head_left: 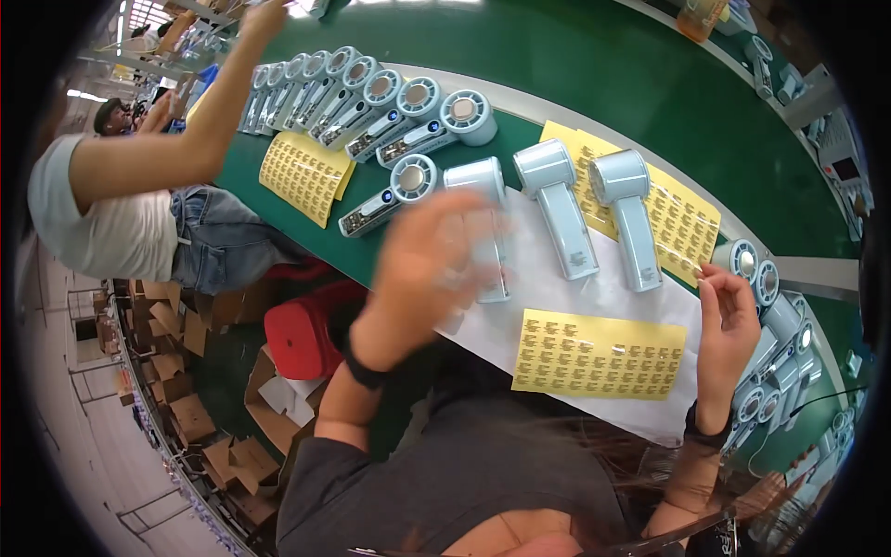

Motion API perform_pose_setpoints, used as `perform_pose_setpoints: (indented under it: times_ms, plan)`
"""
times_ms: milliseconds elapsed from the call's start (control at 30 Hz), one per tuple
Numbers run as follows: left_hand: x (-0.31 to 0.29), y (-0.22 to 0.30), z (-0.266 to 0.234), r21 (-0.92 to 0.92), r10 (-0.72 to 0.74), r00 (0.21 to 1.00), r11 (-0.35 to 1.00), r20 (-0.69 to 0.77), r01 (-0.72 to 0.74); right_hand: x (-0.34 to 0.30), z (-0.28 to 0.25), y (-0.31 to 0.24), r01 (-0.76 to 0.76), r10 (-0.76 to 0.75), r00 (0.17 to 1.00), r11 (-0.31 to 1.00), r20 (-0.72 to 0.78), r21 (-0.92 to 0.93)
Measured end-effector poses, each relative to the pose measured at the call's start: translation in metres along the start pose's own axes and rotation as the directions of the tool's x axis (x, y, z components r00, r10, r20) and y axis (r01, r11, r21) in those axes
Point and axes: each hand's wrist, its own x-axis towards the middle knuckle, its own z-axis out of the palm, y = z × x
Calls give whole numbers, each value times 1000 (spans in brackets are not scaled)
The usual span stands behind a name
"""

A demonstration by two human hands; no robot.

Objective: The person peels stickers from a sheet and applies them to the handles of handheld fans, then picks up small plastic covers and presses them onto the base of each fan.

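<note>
My left hand, smeared by motion, hovers over a pale blue handheld fan and hides part of its handle. Whether it touches the fan is unclear. Two more handheld fans, a middle one and a right one, lie with their handles toward me. A white paper sheet is spread beneath them. Beside the right end of a yellow label sheet, my right hand has its thumb and forefinger close together; anything between them is too small to name. Nearest me lies another yellow label sheet.
A row of fans lines the far left of the green table, with a label sheet before it. More fans crowd the right. A co-worker's arm reaches in at left. A red stool and cardboard boxes stand below.
</note>
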Motion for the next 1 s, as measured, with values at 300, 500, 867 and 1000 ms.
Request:
perform_pose_setpoints:
  times_ms: [300, 500, 867, 1000]
  plan:
    - [-101, -95, -36, 247, -349, 891, 872, -290, 422, -24, -19, -4, -66, 91, 990, 974, -106, 215]
    - [-55, -10, -62, -36, -80, 863, 997, -498, 72, -39, -29, -9, 0, 59, 978, 959, -200, 282]
    - [113, 99, 126, 160, 786, 617, 604, 43, -781, -64, -34, 13, 26, 63, 923, 973, -379, 227]
    - [109, 94, 158, 196, 781, 596, 565, 188, -802, -81, -22, 12, -109, 116, 993, 975, -27, 196]
